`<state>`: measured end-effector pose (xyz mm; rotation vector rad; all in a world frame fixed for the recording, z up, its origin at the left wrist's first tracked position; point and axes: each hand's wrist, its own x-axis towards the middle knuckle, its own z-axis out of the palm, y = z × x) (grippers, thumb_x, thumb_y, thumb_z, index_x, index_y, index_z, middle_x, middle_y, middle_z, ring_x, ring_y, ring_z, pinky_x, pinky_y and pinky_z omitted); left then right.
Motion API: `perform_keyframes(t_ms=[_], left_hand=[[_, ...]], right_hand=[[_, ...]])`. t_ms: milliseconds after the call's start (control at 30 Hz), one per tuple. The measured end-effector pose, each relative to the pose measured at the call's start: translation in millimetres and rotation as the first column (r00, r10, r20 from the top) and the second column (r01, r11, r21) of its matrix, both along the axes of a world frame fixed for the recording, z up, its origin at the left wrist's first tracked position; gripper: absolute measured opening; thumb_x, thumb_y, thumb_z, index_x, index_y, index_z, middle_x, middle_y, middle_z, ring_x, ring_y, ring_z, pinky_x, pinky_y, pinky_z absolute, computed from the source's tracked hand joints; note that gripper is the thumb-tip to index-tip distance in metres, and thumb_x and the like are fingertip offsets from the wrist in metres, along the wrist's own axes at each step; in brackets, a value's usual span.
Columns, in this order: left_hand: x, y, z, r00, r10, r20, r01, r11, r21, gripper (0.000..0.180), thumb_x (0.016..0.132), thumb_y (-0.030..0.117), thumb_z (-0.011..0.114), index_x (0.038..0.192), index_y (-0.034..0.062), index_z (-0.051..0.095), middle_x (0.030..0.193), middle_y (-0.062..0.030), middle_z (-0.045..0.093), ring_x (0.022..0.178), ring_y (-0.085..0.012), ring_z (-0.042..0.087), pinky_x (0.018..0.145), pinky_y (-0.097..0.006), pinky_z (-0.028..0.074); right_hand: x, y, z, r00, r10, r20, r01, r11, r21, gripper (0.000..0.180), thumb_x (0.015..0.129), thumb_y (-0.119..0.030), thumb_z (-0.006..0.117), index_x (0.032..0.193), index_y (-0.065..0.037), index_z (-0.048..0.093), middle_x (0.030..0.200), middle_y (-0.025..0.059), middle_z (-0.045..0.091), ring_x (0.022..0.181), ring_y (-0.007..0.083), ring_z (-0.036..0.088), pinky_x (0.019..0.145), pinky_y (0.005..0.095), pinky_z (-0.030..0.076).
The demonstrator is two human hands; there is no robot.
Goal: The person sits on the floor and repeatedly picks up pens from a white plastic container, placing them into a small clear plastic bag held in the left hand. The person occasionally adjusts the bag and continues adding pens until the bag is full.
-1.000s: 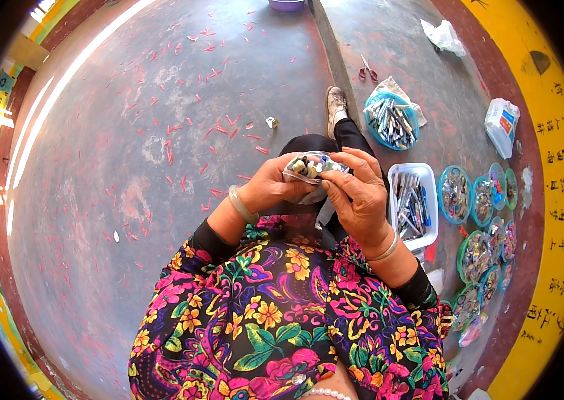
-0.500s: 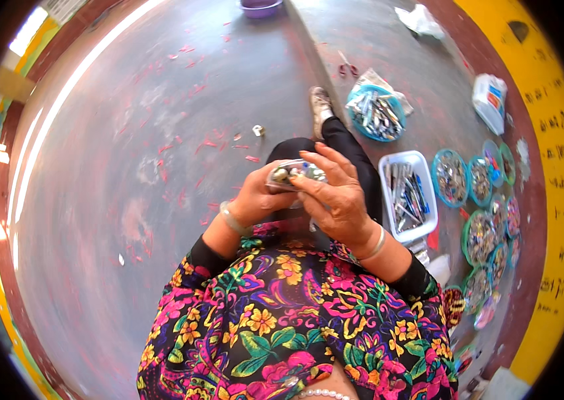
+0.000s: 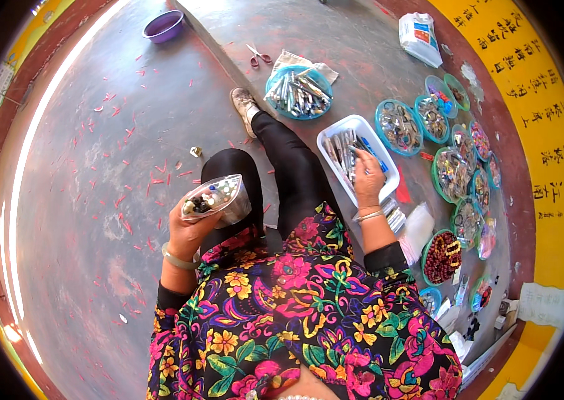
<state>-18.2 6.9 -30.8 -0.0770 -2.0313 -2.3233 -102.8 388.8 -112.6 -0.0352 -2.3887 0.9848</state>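
Note:
My left hand (image 3: 187, 235) is closed round a clear plastic bag (image 3: 234, 212), held above my left thigh. The mouth of the bag is spread, and the ends of several pens (image 3: 210, 197) in white, black, red and blue show inside. Over to the right, my right hand (image 3: 369, 179) reaches into a white plastic tray (image 3: 394, 179). Its fingers are bent together at the loose pens (image 3: 343, 150) lying there, mostly silver and grey with some blue. Whatever its fingertips grip is too small to make out.
Beyond the tray stands a turquoise basket (image 3: 270, 93) of pens, with red-handled scissors (image 3: 255, 61) behind. Several round baskets (image 3: 398, 125) of small goods line the right wall. A purple basin (image 3: 162, 28) sits far left. Red scraps (image 3: 122, 220) litter the floor.
My hands have moved apart. The left has gone left and down with the bag, while the right has left it and moved to the tray. The view has swung right.

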Motion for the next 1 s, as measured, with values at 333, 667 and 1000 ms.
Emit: perform_keyframes(t_ms=[333,667,1000], left_hand=[[-3.5,7.1,3.0,0.998,0.007,0.066,-0.004,0.999,-0.043,0.043,0.071,-0.007,0.068,0.112,-0.0051,0.055,0.102,-0.0085,0.062,0.091,-0.0138,0.059,0.083,-0.027,0.046],[-3.9,14.1,13.2,0.996,0.015,0.091,-0.003,0.991,-0.135,0.041,0.071,-0.007,0.067,0.110,-0.0060,0.055,0.101,-0.0090,0.063,0.090,-0.0140,0.059,0.083,-0.027,0.046],[-1.9,15.2,11.3,0.993,0.012,0.116,0.001,0.994,-0.113,0.040,0.073,-0.006,0.066,0.111,-0.0054,0.054,0.101,-0.0079,0.063,0.090,-0.0129,0.059,0.082,-0.026,0.046]], right_hand=[[30.2,119.9,-139.8,0.788,-0.069,0.612,0.574,0.441,-0.690,0.015,0.080,-0.004,0.055,0.094,0.000,0.059,0.074,0.0099,0.061,0.058,0.0206,0.061,0.046,0.0261,0.048],[-24.8,103.0,-178.8,0.596,0.089,0.798,0.792,0.096,-0.603,0.016,0.085,-0.019,0.058,0.087,-0.005,0.053,0.065,0.0165,0.061,0.046,0.0243,0.056,0.036,0.0301,0.041],[-7.9,107.9,-163.5,0.711,0.351,0.609,0.684,-0.145,-0.715,0.020,0.078,-0.016,0.057,0.072,0.003,0.060,0.065,0.0114,0.062,0.050,0.0170,0.057,0.041,0.0224,0.046]])
